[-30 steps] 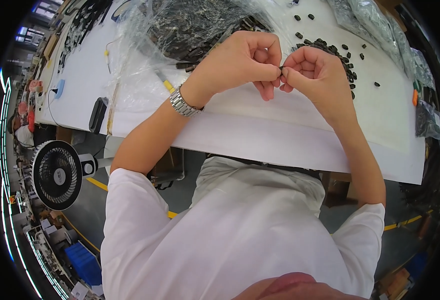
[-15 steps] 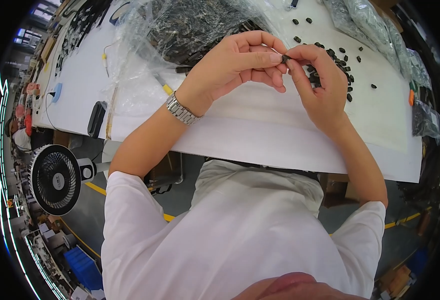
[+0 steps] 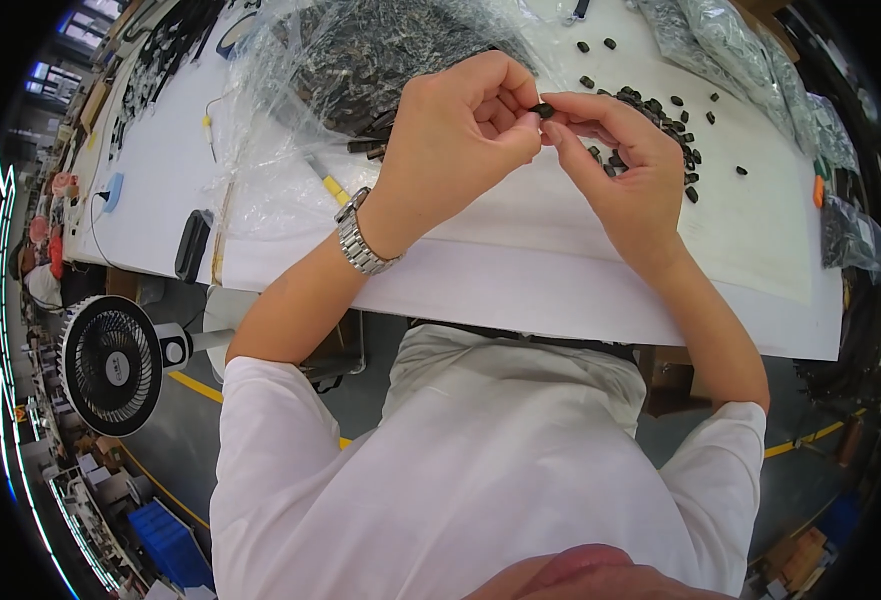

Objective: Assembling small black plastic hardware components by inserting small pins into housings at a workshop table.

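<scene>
A small black rounded part (image 3: 542,110) is pinched between the fingertips of both hands above the white-covered table (image 3: 560,270). My left hand (image 3: 457,150), with a metal watch at its wrist, holds it with thumb and forefinger, the other fingers curled in. My right hand (image 3: 625,165) grips the same part from the right by thumb and fingertips. Behind and beside the right hand lies a pile of similar small black parts (image 3: 692,158), partly covered by that hand. Beyond the left hand a large clear plastic bag (image 3: 400,50) is full of dark pieces.
A yellow-handled tool (image 3: 334,190) lies beside my left wrist. Farther left are a black case (image 3: 193,245) and dark strips (image 3: 165,55). More plastic bags (image 3: 735,50) line the right side. A round fan (image 3: 110,365) stands off the table's left edge.
Both hands have moved slightly left with the small part. My left hand has turned, its fingers now curled in rather than spread, and the part shows more clearly.
</scene>
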{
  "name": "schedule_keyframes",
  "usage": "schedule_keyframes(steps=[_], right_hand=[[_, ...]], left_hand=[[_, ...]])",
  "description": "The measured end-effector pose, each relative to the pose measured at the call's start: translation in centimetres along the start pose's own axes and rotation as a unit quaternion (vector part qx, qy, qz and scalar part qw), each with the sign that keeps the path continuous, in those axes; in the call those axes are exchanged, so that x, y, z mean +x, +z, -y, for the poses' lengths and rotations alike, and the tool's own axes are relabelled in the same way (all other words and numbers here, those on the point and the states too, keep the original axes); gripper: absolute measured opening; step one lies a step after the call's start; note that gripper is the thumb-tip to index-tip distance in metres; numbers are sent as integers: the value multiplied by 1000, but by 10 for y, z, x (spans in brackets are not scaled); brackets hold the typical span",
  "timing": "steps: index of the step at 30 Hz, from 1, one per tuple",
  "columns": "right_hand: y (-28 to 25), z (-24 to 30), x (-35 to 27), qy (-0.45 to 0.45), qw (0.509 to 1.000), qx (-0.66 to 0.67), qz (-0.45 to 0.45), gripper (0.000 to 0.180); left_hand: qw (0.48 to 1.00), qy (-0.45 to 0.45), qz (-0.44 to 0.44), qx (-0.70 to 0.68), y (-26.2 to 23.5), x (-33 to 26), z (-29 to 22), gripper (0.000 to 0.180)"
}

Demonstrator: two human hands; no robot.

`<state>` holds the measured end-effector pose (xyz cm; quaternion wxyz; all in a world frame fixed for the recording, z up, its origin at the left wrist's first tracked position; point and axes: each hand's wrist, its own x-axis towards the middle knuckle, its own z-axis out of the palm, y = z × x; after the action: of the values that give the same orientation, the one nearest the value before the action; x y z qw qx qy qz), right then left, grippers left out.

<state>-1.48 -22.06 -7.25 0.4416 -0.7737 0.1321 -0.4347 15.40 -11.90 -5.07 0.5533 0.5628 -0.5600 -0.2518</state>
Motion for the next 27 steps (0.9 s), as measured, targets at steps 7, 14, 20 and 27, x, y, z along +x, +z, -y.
schedule_keyframes(steps=[7, 14, 20, 27], right_hand=[[-1, 1, -1, -76, 981, -178, 29, 21], [-19, -12, 13, 153, 963, 167, 144, 17], [-8, 6, 6, 118, 985, -16, 128, 19], [-6, 5, 5, 158, 985, 33, 64, 17]], left_hand=[[979, 63, -19, 194, 4, -2, 0, 11], [992, -97, 73, -27, -11, 5, -7, 10], [992, -61, 107, 0, -14, 6, 1, 10], [989, 8, 2, 148, 2, 1, 7, 9]])
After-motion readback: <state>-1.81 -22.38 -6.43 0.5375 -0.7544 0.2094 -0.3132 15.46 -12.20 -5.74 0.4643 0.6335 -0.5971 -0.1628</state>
